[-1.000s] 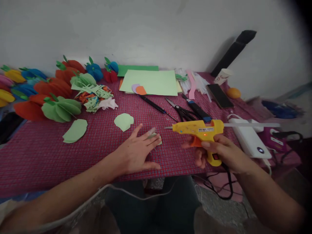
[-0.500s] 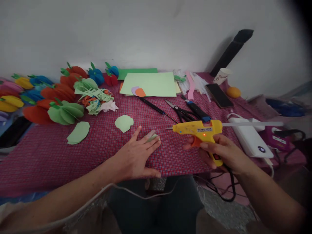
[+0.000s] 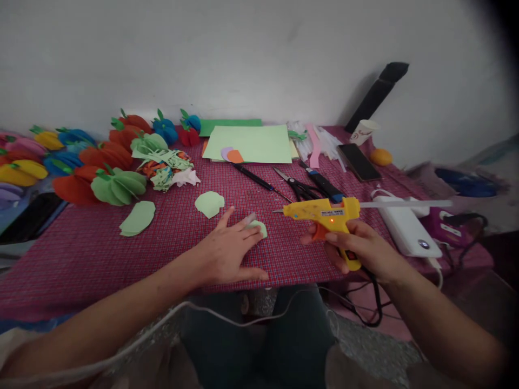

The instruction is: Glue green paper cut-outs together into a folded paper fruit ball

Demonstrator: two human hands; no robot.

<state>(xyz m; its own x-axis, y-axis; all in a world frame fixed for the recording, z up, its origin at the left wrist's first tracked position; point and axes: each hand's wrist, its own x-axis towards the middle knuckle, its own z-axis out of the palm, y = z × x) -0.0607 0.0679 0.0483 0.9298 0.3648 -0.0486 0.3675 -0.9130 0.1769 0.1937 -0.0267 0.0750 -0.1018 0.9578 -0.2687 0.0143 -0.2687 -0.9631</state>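
Note:
My left hand (image 3: 229,251) lies flat with fingers spread, its fingertips over a light green paper piece (image 3: 260,229) on the checked cloth. Part of that paper is hidden under the fingers. My right hand (image 3: 360,246) is wrapped round the handle of a yellow glue gun (image 3: 314,209), a finger at its orange trigger. The nozzle points left, above the cloth and apart from the paper, and a clear glue stick (image 3: 405,203) juts from the back. Another green paper cutout (image 3: 210,204) lies beyond my left hand, and a stack of folded green cutouts (image 3: 138,218) rests farther left.
Colourful paper pumpkins (image 3: 117,186) crowd the left, beside paper scraps (image 3: 166,170). Green paper sheets (image 3: 253,143) lie at the back. Scissors (image 3: 298,186), a cutter (image 3: 324,183), a phone (image 3: 360,161), a paper cup (image 3: 364,131) and a white power bank (image 3: 407,229) occupy the right.
My left fingers have shifted slightly left, so more of the green paper under them shows. The glue gun stays in my right hand, and the whole view has tilted a little.

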